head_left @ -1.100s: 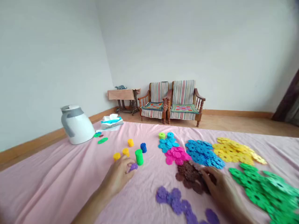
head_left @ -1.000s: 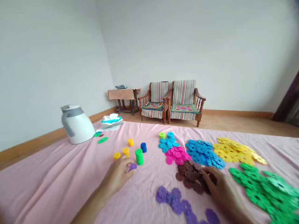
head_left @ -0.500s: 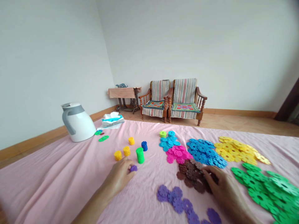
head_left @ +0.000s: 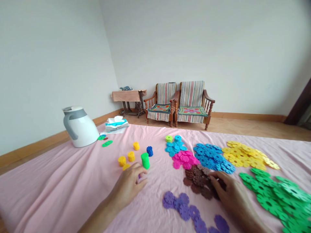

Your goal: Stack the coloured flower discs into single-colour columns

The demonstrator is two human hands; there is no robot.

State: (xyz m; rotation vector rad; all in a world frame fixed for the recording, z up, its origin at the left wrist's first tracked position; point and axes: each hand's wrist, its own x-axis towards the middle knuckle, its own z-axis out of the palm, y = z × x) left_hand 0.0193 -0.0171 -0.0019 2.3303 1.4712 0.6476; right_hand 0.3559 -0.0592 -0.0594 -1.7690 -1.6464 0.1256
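Observation:
My left hand [head_left: 132, 182] is over the cloth just in front of the green stack [head_left: 145, 161], thumb and fingers apart. Behind its fingers a purple stack of discs [head_left: 139, 176] shows only in part. On the right, my right hand [head_left: 229, 191] reaches into the brown notched plastic discs [head_left: 199, 179]; its thumb and forefinger come together on a brown disc at the pile's edge. Loose purple discs [head_left: 185, 211] lie between the hands, near me. Yellow stacks [head_left: 131, 156] and a dark blue stack [head_left: 150, 151] stand beyond my left hand.
Pink [head_left: 186, 159], blue [head_left: 211, 157], yellow [head_left: 245, 153] and green [head_left: 274, 191] disc piles spread rightward on the pink cloth [head_left: 73, 187]. Light blue discs [head_left: 174, 148] lie near a lime stack [head_left: 168, 138]. A white jug [head_left: 84, 131] and tissue box [head_left: 116, 124] stand at left.
My left hand has shifted slightly right and its fingers have opened from around the purple stack. Another yellow piece shows behind it. My right hand stays at the brown discs.

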